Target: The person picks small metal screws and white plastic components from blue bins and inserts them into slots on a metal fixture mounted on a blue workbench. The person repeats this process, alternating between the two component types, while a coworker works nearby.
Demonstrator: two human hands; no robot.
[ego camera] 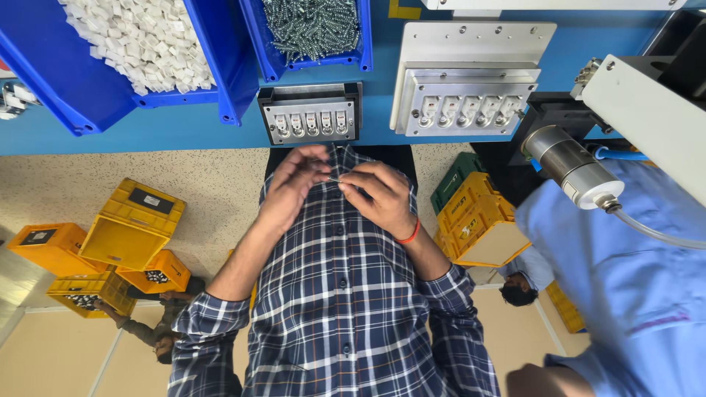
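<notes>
Blue bins hold white parts; yellow crates; navy-and-white plaid shirt; red wristband.

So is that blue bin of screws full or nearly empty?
Well filled: the blue bin shows a dense heap of silvery screws covering its whole visible inside. Its top is cut off, so exact fullness cannot be told.

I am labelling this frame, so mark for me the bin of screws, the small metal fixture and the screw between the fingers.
bin of screws [312,26], head view, on the screw pile.
small metal fixture [310,114], head view, its slotted face.
screw [334,180], head view, its shaft.
</notes>
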